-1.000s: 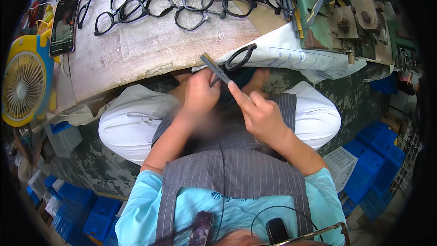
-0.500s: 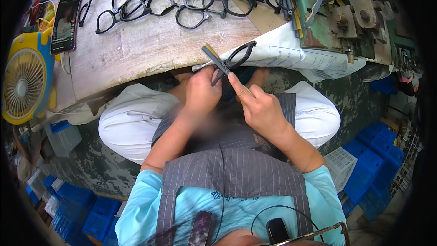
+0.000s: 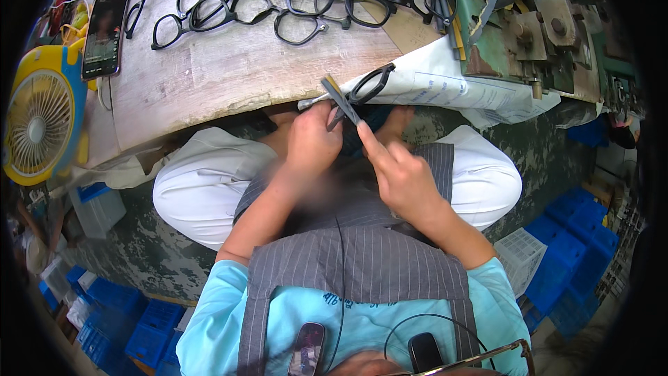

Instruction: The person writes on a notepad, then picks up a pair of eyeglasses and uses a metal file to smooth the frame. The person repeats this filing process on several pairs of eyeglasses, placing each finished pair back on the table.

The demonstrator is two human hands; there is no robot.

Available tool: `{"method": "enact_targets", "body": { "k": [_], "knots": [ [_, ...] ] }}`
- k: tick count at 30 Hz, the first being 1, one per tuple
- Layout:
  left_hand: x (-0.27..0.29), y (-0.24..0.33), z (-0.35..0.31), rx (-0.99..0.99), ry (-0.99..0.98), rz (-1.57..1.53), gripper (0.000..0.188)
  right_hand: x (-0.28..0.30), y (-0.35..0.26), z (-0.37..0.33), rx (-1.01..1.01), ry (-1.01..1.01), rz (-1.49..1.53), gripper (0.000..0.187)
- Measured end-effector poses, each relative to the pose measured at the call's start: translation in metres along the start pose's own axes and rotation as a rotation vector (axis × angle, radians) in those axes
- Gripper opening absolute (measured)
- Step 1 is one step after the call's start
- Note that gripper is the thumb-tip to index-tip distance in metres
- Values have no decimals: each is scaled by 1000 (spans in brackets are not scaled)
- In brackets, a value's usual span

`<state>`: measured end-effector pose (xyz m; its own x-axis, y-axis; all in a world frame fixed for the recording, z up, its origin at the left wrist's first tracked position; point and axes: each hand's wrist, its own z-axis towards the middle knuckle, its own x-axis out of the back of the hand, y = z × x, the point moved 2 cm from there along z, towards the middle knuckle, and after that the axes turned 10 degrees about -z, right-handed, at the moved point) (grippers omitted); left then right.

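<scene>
Left hand [image 3: 313, 141]: head view, fingers curled in, pinching the black frame [image 3: 376, 92] by its near end; some fingertips were hidden.
Right hand [image 3: 403, 174]: index stretched onto the near end of a grey-and-yellow stick [image 3: 339, 97], other fingers curled; couldn't tell about the thumb.
Frame: just past 12 o'clock from centre, stick crossing it, right by the bench [image 3: 229, 69] edge.
Other frames [image 3: 344, 23]: messy pile, 12 o'clock.
Phone [image 3: 104, 38]: 10 o'clock.
Fan [image 3: 36, 129]: yellow-and-blue, 9 o'clock.
</scene>
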<state>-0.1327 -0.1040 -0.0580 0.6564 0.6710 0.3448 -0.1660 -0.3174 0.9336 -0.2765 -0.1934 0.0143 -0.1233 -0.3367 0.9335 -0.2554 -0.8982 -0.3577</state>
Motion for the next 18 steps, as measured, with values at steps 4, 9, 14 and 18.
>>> {"method": "enact_targets", "body": {
  "k": [4, 9, 14, 18],
  "knots": [
    [-1, 1, -2, -48, 30, 18, 9, 8, -6, -10, 19, -55, -6, 67],
    [-1, 0, -1, 18, -24, 38, 10, -3, 2, 7, 23, 31, -43, 67],
    [0, 1, 1, -29, 7, 25, 15, 5, -4, -6, 52, 49, -29, 68],
    [0, 2, 0, 16, -11, 30, 11, 1, -3, -3, 48, 6, -74, 68]
  ]
}}
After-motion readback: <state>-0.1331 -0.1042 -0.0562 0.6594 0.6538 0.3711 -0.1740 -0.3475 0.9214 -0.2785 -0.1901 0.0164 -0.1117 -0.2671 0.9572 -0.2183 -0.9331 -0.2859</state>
